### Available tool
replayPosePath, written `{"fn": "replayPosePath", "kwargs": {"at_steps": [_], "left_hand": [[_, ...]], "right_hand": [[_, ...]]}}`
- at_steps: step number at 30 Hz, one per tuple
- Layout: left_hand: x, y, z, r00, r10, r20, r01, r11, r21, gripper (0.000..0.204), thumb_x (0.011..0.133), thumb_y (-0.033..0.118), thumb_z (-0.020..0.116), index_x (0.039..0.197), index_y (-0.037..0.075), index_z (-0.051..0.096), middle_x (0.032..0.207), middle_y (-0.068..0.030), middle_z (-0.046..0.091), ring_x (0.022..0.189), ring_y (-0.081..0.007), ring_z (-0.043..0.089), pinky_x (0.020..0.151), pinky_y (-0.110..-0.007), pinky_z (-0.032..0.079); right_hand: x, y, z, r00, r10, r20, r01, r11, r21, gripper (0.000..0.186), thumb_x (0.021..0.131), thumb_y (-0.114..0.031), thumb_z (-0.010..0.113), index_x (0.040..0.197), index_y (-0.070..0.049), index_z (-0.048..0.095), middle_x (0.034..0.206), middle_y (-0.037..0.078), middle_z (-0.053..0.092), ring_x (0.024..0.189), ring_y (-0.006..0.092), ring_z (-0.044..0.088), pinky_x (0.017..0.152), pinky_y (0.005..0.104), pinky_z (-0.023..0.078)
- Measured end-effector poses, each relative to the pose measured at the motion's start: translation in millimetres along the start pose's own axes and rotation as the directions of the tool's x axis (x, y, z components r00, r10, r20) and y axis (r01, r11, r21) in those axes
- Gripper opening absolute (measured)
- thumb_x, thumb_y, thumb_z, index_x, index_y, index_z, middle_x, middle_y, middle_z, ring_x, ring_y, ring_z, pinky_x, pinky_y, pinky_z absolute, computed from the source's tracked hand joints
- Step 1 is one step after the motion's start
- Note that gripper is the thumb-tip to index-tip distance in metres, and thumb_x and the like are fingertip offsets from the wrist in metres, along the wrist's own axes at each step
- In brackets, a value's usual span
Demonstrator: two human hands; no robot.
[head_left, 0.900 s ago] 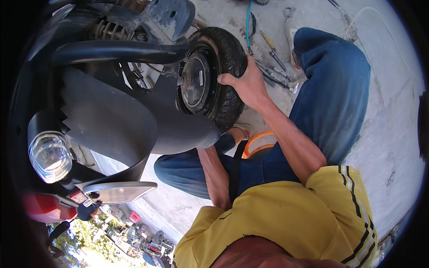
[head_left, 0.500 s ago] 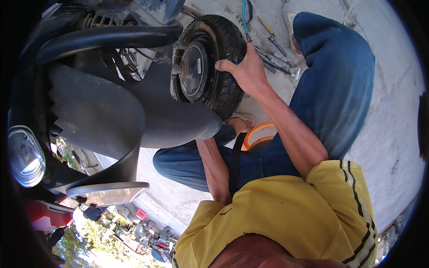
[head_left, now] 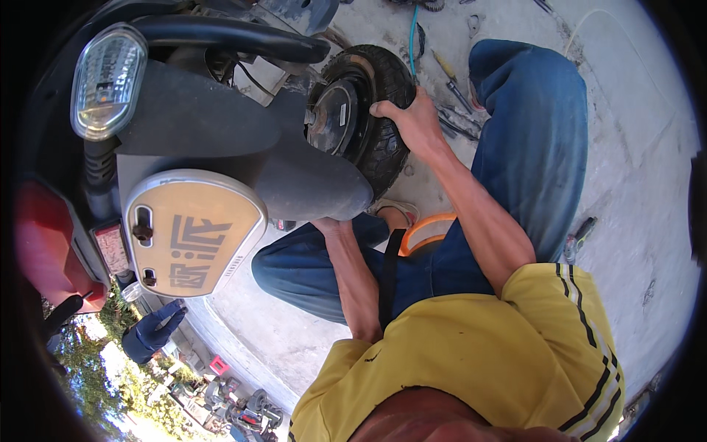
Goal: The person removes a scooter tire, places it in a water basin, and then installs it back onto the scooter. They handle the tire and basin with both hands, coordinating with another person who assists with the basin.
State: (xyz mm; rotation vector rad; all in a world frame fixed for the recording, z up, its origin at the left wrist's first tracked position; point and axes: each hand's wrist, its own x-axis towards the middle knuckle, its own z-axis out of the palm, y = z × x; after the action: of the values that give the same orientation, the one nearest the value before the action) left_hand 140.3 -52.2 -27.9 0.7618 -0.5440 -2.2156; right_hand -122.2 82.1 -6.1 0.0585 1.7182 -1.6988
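Note:
My right hand (head_left: 417, 124) grips the tread of a black scooter wheel (head_left: 390, 140), thumb over the sidewall and fingers round the outer side. The wheel has a dark round hub (head_left: 333, 118). Below it, the wrist of my left hand (head_left: 331, 225) goes under the lower end of a black plastic mudguard (head_left: 317, 177); its fingers are hidden there. Beside the mudguard, a pale rounded number plate (head_left: 195, 239) faces me.
A clear lamp (head_left: 110, 81), a black tube (head_left: 228, 37) and a red body panel (head_left: 55, 236) belong to the scooter. Beyond the wheel lie a yellow-handled tool (head_left: 445, 66) and a teal hose (head_left: 413, 44). An orange ring-shaped thing (head_left: 423, 230) is between my legs.
The scooter's rear has shifted and turned in view, so the plate now shows its face and the lamp sits higher. The wheel appears slightly lower and further right. My right hand keeps its grip.

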Motion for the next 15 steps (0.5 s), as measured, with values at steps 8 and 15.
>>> {"fn": "replayPosePath", "kwargs": {"at_steps": [8, 15], "left_hand": [[-1.0, -3.4, 2.6, 0.994, 0.109, 0.023, -0.11, 0.991, 0.078, 0.058, 0.107, 0.046, 0.052, 0.145, 0.003, 0.058, 0.143, -0.0162, 0.064, 0.131, -0.037, 0.061, 0.113, -0.055, 0.05], [0.3, -22.8, 1.8, 0.991, 0.104, -0.083, -0.108, 0.993, -0.044, 0.057, 0.107, 0.044, 0.051, 0.148, 0.004, 0.057, 0.144, -0.016, 0.064, 0.132, -0.0348, 0.062, 0.113, -0.05, 0.05]], "right_hand": [[-18.6, -31.3, -8.1, 0.995, -0.098, -0.02, 0.096, 0.993, -0.073, 0.093, 0.068, -0.038, 0.089, 0.139, 0.01, 0.052, 0.126, 0.027, 0.07, 0.116, 0.039, 0.069, 0.102, 0.0425, 0.053], [-21.6, -41.8, -23.4, 0.979, -0.203, 0.033, 0.2, 0.977, 0.076, 0.09, 0.068, -0.028, 0.09, 0.14, 0.009, 0.052, 0.124, 0.024, 0.071, 0.115, 0.0349, 0.07, 0.103, 0.04, 0.053]]}}
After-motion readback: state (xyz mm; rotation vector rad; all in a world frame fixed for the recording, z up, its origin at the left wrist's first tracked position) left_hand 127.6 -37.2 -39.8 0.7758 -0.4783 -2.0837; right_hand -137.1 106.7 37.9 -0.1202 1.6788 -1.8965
